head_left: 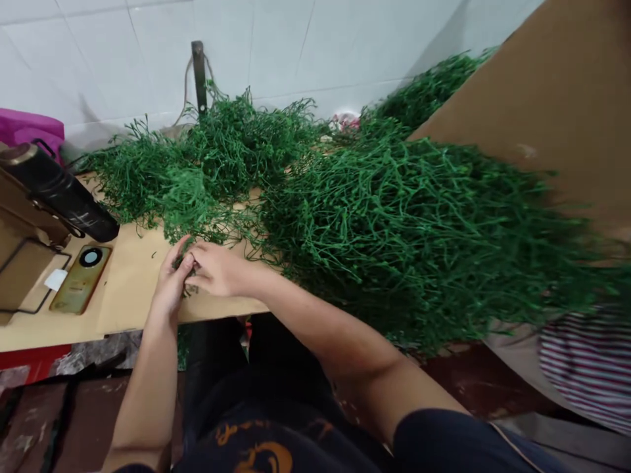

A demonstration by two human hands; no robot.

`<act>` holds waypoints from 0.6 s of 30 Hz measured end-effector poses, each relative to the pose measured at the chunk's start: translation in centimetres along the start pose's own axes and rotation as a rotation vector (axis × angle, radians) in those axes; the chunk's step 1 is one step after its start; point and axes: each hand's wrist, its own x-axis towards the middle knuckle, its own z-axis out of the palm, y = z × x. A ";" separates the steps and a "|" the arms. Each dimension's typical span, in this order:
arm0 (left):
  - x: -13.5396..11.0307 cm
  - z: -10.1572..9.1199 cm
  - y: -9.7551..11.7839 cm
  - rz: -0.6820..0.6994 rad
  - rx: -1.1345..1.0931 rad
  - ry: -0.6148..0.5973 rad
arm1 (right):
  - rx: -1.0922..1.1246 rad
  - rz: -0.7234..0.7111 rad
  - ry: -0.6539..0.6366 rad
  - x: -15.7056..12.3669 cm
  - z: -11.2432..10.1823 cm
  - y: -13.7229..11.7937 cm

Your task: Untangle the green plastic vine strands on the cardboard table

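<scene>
My left hand [171, 279] and my right hand [217, 268] meet at the front edge of the table. Between them is the stem end of a bunch of thin green plant sprigs [186, 194], whose lighter, bushy tops fan out away from me. Fingers of both hands are closed round the stems, and short stem ends poke out below. Just right of my hands lies a large heap of the same green sprigs [394, 210]. Another pile of sprigs [241, 138] sits behind the bunch, toward the wall. My fingers partly hide the gripped stems.
On the left lie a black bottle [64, 190] and a phone [81, 279] on the pale table [128, 289]. A brown cardboard sheet [542, 118] leans at the right. An upright dark metal bar [199, 79] stands by the tiled wall. Striped cloth [586, 371] shows at lower right.
</scene>
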 end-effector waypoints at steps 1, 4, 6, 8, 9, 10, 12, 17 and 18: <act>0.1 0.0 -0.3 -0.006 -0.007 0.001 | 0.056 0.009 -0.013 -0.3 -0.6 0.2; 0.1 -0.3 -0.7 0.035 0.004 0.021 | 0.281 0.104 0.090 -0.3 -2.6 1.2; 0.2 -0.4 -0.8 0.079 0.068 -0.025 | 0.368 0.220 0.210 0.2 -3.0 2.0; 0.2 -0.1 -0.9 0.135 0.164 -0.083 | 0.429 0.328 0.222 0.9 -2.3 2.7; 0.1 0.1 -1.0 0.164 0.217 -0.107 | 0.482 0.363 0.175 1.3 -1.8 3.0; 0.1 0.4 -1.2 0.193 0.265 -0.123 | 0.561 0.386 0.112 1.7 -1.2 3.1; -0.1 0.8 -1.7 0.246 0.339 -0.138 | 0.780 0.421 0.024 2.5 -0.3 3.1; -0.3 0.6 -3.4 0.358 0.329 -0.036 | 1.280 0.582 0.278 3.6 -0.5 2.8; -0.3 0.4 -3.7 0.359 0.311 0.008 | 1.311 0.604 0.305 3.5 -0.6 2.7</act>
